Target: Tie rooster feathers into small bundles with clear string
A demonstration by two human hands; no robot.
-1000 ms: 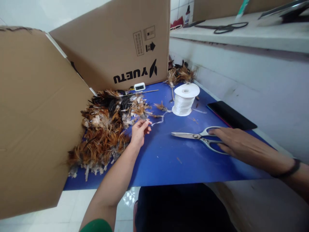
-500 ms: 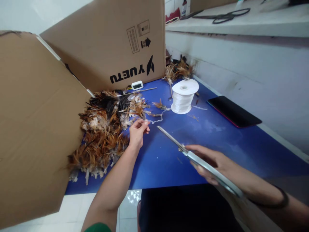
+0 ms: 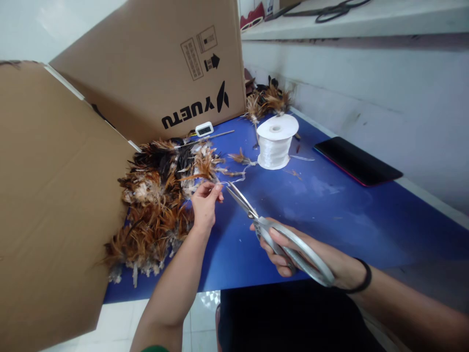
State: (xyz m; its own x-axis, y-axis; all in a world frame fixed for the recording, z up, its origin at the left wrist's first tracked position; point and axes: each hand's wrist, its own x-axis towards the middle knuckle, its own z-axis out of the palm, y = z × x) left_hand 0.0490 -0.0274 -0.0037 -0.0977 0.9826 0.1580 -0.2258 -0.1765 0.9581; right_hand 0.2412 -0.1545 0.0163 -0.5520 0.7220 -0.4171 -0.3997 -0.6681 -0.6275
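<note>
My left hand (image 3: pixel 205 201) pinches a thin white ribbon (image 3: pixel 239 179) between thumb and fingers. From there the ribbon runs loosely toward a white spool (image 3: pixel 274 146) standing upright on the blue table (image 3: pixel 340 215). My right hand (image 3: pixel 280 244) grips a pair of metal scissors (image 3: pixel 259 220) by the handles. Their blades are parted a little, with the tips at the ribbon close beside my left fingertips; whether they touch it I cannot tell. Left of my left hand lies a pile of brown, black and whitish feathers (image 3: pixel 150 220).
Tall cardboard (image 3: pixel 139 78) walls off the back and left. A small white digital display (image 3: pixel 204 129) stands behind the feathers. More feathers (image 3: pixel 269 98) lie in the back corner. A black phone (image 3: pixel 359 159) rests at the right edge. Dark scissors (image 3: pixel 337 11) lie on the shelf above.
My right hand has moved left, bringing the scissors up to the ribbon. The blades have opened. My left hand keeps its pinch, and the view has shifted slightly.
</note>
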